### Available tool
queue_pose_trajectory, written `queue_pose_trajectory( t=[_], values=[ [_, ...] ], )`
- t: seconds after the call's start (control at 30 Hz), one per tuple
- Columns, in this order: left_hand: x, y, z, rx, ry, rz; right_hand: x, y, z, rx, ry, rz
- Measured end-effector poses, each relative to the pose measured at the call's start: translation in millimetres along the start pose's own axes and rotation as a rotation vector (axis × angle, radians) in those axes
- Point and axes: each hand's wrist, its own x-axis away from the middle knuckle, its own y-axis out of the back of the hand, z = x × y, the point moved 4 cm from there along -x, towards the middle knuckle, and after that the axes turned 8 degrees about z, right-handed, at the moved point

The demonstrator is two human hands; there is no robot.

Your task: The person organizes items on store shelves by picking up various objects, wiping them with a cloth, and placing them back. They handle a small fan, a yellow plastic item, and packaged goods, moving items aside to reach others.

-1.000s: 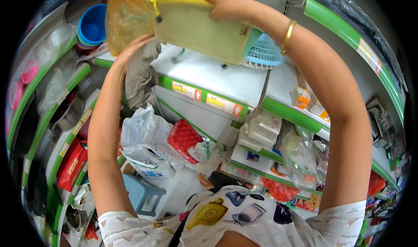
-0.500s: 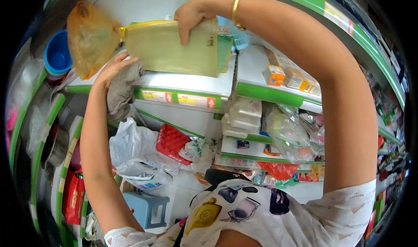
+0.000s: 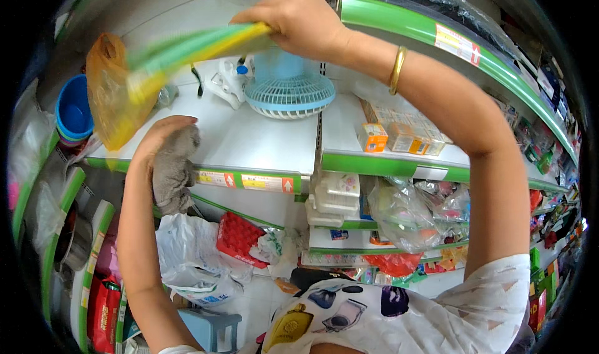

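My right hand [image 3: 293, 23] is raised over the shelf, gripping flat yellow-and-green mesh zip pouches [image 3: 190, 53], which are motion-blurred and seen nearly edge-on. My left hand [image 3: 159, 135] is closed round a crumpled grey cloth [image 3: 171, 176] that hangs over the front edge of the white shelf [image 3: 256, 148]. Beyond the hands, a pale blue round fan [image 3: 290, 92] and a white plastic piece [image 3: 226, 82] lie on that shelf. A translucent orange plastic bag [image 3: 112, 98] is at its left end, partly behind the pouches.
Blue nested buckets [image 3: 73, 107] stand at left. Small boxes [image 3: 409, 132] sit on the right shelf, beneath an overhanging green-edged shelf [image 3: 393, 18]. Lower are white containers [image 3: 334, 198], white plastic bags [image 3: 184, 254], a red tray [image 3: 240, 238] and a blue stool [image 3: 221, 332].
The pouches in my right hand have been swung up and leftward, turning nearly edge-on and uncovering the fan and white piece. My left hand stays on the cloth; the whole view has shifted.
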Motion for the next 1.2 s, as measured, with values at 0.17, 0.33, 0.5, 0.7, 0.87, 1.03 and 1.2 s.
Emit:
queue_pose_trajectory(
  t=[0.17, 0.33, 0.5, 0.7, 0.87, 1.03, 1.2],
  values=[
    [-30, -46, -37, -0.203, 0.057, 0.122, 8, -28, -2, 0.318, 0.119, -0.178],
    [-65, -71, -39, -0.298, 0.32, 0.186, 5, -70, -7, 0.313, -0.028, -0.01],
    [-79, -74, -30, -0.14, 0.469, 0.281, 8, -99, -59, 0.324, -0.317, 0.232],
    [-79, -78, -28, -0.111, 0.472, 0.319, -9, -122, -78, 0.298, -0.512, 0.322],
    [-69, -81, -32, -0.126, 0.445, 0.326, -3, -143, -95, 0.274, -0.532, 0.478],
    [-75, -84, -29, -0.151, 0.384, 0.311, 3, -148, -124, 0.143, -0.453, 0.92],
    [-70, -83, -35, -0.195, 0.371, 0.273, 22, -163, -130, 0.132, -0.419, 1.038]
  ],
)
